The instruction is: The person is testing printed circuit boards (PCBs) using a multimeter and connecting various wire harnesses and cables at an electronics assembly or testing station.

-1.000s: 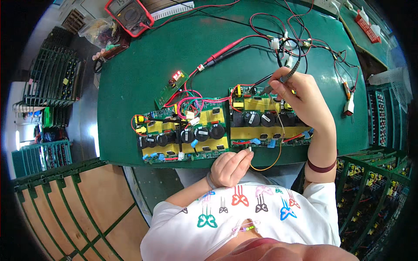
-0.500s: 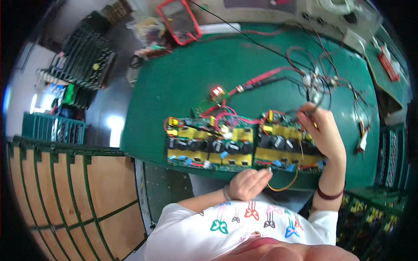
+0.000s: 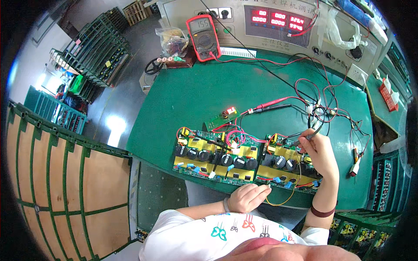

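Note:
Two circuit boards lie side by side near the table's front edge: a left board (image 3: 204, 175) and a right board (image 3: 305, 170), both with black round capacitors and yellow-covered parts. My right hand (image 3: 320, 150) is over the right board, closed on a dark pen-shaped tool (image 3: 310, 135) whose tip points down at the board's back part. My left hand (image 3: 248, 198) is at the front edge between the boards, its fingers pinched where a thin yellow wire (image 3: 283, 203) ends. A small display board (image 3: 223, 119) with lit red digits sits behind the left board, among pink wires (image 3: 235, 135).
A red multimeter (image 3: 203, 38) stands at the back left, before a test bench panel (image 3: 278, 41) with red readouts. Red and black probe leads (image 3: 272, 104) run to a tangle of cables (image 3: 320, 108) at right. Wooden-panelled racks (image 3: 104, 174) stand left.
The view has tilted up, bringing the bench panel in at the top. The display board appears shifted slightly right and turned. Both hands keep nearly the same places at the boards.

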`<state>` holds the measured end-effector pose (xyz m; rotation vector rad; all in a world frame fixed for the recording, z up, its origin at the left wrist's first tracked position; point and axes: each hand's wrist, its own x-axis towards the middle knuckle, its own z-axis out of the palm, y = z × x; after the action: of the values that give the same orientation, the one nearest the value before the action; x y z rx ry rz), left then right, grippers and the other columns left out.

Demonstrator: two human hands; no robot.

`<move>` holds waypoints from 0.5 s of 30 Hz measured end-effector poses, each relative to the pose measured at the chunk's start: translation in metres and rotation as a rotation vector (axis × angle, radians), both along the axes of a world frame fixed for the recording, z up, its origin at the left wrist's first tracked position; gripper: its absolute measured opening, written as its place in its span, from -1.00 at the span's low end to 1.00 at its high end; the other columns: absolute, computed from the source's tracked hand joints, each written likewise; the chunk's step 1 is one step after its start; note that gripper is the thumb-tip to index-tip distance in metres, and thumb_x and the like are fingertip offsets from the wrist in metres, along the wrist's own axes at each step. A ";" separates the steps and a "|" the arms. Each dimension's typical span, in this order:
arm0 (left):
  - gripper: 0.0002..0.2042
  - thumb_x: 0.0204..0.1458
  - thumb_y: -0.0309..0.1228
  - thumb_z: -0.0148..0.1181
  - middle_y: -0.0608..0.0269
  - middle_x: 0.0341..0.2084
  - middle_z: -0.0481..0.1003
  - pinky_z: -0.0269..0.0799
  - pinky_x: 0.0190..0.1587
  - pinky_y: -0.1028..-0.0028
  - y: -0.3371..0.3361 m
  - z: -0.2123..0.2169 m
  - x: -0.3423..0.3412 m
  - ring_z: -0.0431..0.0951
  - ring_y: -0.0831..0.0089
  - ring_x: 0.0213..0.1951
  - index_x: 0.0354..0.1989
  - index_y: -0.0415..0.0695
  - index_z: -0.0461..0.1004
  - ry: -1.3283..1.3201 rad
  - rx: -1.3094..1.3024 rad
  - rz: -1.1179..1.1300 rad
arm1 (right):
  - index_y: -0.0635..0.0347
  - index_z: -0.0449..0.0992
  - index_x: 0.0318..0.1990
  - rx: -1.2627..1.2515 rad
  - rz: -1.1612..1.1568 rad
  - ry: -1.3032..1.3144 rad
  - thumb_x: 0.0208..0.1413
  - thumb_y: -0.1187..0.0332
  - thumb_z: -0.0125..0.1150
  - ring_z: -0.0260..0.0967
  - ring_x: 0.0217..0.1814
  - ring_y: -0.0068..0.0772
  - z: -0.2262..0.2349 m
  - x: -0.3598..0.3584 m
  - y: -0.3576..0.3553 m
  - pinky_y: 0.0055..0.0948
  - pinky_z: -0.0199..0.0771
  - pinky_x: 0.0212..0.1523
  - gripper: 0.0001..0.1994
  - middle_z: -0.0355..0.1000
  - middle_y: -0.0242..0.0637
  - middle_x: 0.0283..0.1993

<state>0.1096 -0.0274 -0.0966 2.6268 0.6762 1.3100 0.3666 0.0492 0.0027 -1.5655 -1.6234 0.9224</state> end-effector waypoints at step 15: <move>-0.73 -0.11 -0.57 0.38 0.18 -0.21 0.59 0.53 -0.34 0.49 0.000 0.002 0.002 0.54 0.42 -0.40 -0.16 -0.25 0.60 0.005 0.013 0.013 | 0.37 0.44 -0.21 0.005 -0.006 0.016 0.31 0.43 0.13 0.49 -0.43 -0.54 0.000 0.002 0.001 -0.52 0.44 -0.40 -0.86 0.51 -0.27 -0.45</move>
<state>0.1116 -0.0270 -0.0945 2.6408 0.6889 1.3167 0.3682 0.0498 0.0028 -1.5546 -1.6077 0.9248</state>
